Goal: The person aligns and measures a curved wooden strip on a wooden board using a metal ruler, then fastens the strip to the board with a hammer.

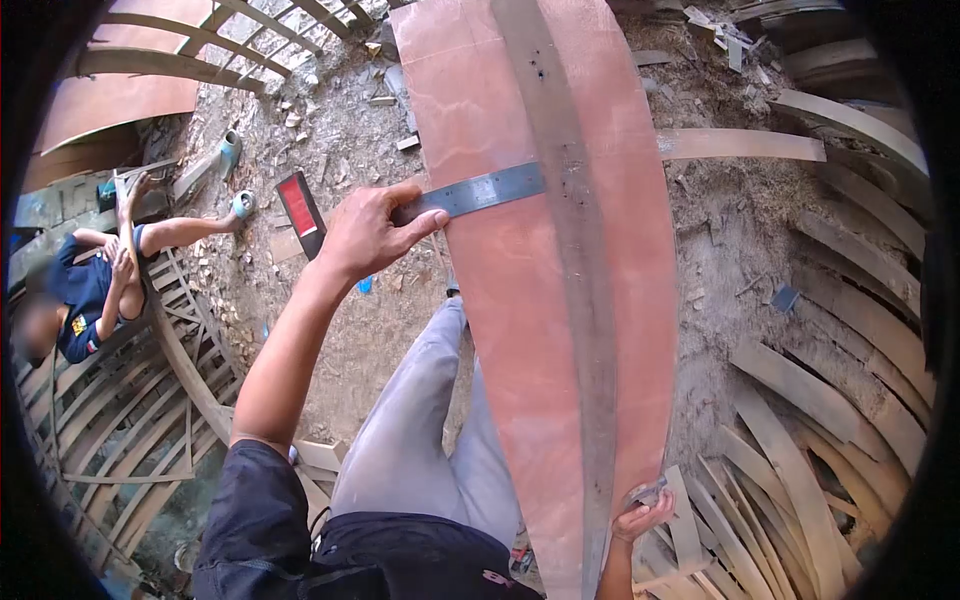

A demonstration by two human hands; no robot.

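A long reddish wooden panel (490, 300) with curved edges stretches from the top of the view down beside my legs. Along its length runs a grey-brown strip (580, 280). My left hand (385, 225) pinches the end of a flat dark metal strip (490, 192), which lies across the panel's left part and reaches the grey-brown strip. At the panel's lower right edge is my right hand (642, 515), its fingers closed round a small greyish object (646, 494) that I cannot make out.
A person (95, 290) sits at the left by a curved wooden frame (175, 350). Curved ribs (790, 400) line the right side. A red and black block (298, 208) and wood scraps lie on the ground. A plank (740, 145) juts out right of the panel.
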